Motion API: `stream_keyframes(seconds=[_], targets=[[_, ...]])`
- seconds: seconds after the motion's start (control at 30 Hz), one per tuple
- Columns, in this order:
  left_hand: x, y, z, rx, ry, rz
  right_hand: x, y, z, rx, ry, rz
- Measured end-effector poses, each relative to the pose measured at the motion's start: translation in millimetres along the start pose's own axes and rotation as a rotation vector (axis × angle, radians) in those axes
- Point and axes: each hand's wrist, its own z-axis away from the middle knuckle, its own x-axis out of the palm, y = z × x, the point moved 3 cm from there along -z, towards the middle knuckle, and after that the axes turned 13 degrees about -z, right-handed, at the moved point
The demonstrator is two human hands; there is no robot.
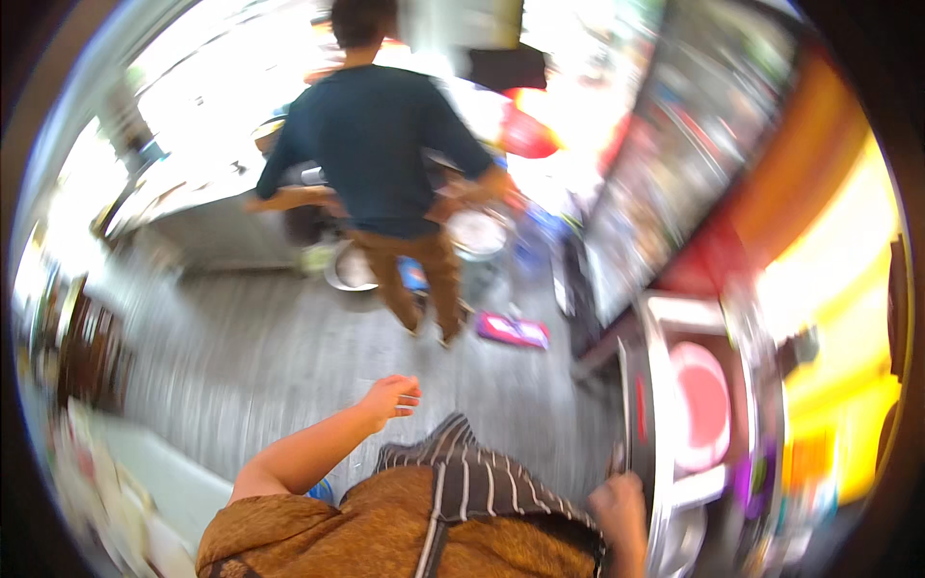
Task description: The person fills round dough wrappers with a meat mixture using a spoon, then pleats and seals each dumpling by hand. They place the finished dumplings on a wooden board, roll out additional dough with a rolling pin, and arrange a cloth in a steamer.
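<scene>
My left hand (392,399) hangs over the grey plank floor (289,361), its fingers loosely curled around nothing. My right hand (620,498) is low on the right, beside the striped apron (484,480) and close to a metal-edged stand (643,412). Motion blur hides its fingers, so I cannot tell whether it touches or holds anything. The dark apron with pale stripes lies over my brown top (361,531). A pink basin (701,404) stands on the stand, beyond the right hand.
Ahead stands a person in a dark shirt (379,144), back turned. A pink floor-mop head (513,331) lies by their feet. A metal counter (224,235) is ahead left, a glass-fronted display cabinet (694,130) at right. A pale tub-like container (152,462) is at lower left.
</scene>
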Motion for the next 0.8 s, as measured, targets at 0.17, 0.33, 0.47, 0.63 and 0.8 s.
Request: stream_keyframes(seconds=[0.17,0.33,0.47,0.63,0.8], targets=[[-120,-21,33,0.119,0.360,0.272,107,-104,-138,-0.358,-0.264,-0.203],[-198,-167,78,0.021,0.683,0.661,154,-230,-274,-0.494,-0.584,0.171],[-207,-302,121,-0.473,0.813,0.680,222,-345,-352,-0.710,-0.714,0.342],[-168,-358,165,-0.662,1.457,1.090,380,-537,-355,-1.105,-1.044,0.397],[-122,-358,144,-0.707,1.457,1.010,530,-729,-287,-1.377,-1.432,0.362]])
